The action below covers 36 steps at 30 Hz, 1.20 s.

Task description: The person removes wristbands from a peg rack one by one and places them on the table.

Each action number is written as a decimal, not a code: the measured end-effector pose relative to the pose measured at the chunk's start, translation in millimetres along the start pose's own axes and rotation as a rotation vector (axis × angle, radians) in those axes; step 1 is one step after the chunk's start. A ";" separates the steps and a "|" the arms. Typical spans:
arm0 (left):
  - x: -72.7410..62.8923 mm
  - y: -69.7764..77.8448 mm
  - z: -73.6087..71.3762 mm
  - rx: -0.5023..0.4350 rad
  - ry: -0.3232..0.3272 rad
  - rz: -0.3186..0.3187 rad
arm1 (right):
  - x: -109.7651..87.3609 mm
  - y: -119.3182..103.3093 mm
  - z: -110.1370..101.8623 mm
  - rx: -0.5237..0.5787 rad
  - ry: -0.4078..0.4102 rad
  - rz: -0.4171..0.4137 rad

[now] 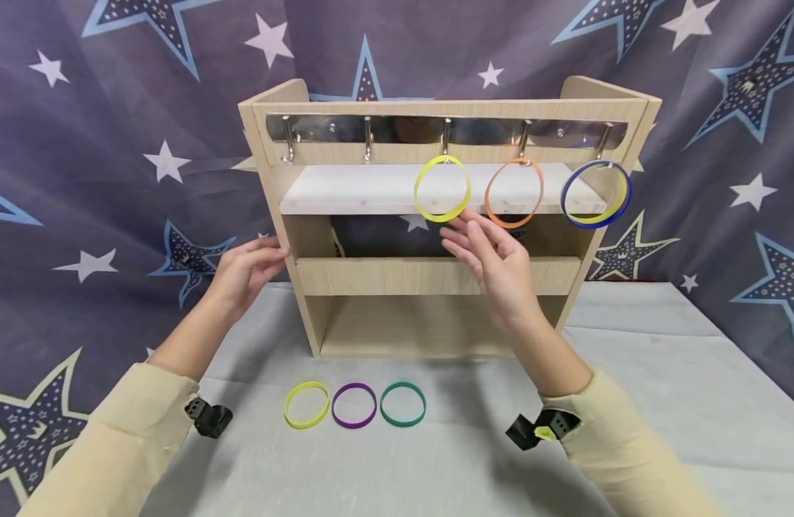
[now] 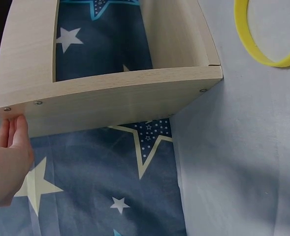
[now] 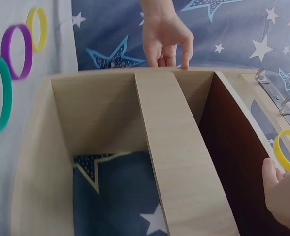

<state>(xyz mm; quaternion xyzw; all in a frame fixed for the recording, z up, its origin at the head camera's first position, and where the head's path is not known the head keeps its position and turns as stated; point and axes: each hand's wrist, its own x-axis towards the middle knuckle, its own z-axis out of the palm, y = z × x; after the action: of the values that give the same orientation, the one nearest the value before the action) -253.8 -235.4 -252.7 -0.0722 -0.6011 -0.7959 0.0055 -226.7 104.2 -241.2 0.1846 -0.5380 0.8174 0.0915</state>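
Centrally in the head view, wooden shelf unit [image 1: 438, 276]: upright on a pale cloth [image 1: 449, 474], a star-print curtain [image 1: 128, 237] behind it.
Hook rail [image 1: 481, 131]: across the shelf unit's upper front, with five metal hooks; the two nearest the unit's left side are bare.
Upper yellow wristband [image 1: 417, 188]: on the middle hook, hanging before the shelf unit's white shelf.
Orange wristband [image 1: 487, 195]: on the next hook toward the shelf unit's right side.
Blue wristband [image 1: 564, 197]: on the hook nearest that side, another yellow band [image 1: 617, 207] behind it.
Row on the cloth: lower yellow wristband [image 1: 305, 425], purple wristband [image 1: 355, 425] and green wristband [image 1: 403, 424], flat in front of the shelf unit.
Right hand [image 1: 500, 269]: before the shelf unit, fingers loosely spread, fingertips at the upper yellow wristband's lower edge; contact cannot be told.
Left hand [image 1: 247, 269]: at the shelf unit's left side, gripping nothing.
Left wrist view, left fingertips: extended together against the shelf unit's outer side panel, by two screws [image 2: 22, 105].
Right wrist view, right thumb: just beside the upper yellow wristband, in front of the shelf unit; the other fingers are mostly hidden.
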 end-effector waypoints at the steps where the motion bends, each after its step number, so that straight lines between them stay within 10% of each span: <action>1: 0.1 0.2 0.1 0.002 0.000 -0.001 | 0.0 0.4 1.0 0.047 -0.004 0.019; 9: -1.1 1.5 -0.4 0.014 0.010 -0.011 | 0.1 -1.0 8.2 0.309 -0.004 0.167; 36: -0.9 0.3 1.0 0.161 0.038 -0.027 | 7.2 -10.2 16.0 0.470 0.125 0.246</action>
<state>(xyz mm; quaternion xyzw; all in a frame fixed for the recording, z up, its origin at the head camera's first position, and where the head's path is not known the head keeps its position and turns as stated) -252.7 -234.6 -252.2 -0.0482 -0.6640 -0.7461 0.0120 -226.5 93.4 -224.1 0.0831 -0.3452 0.9346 -0.0209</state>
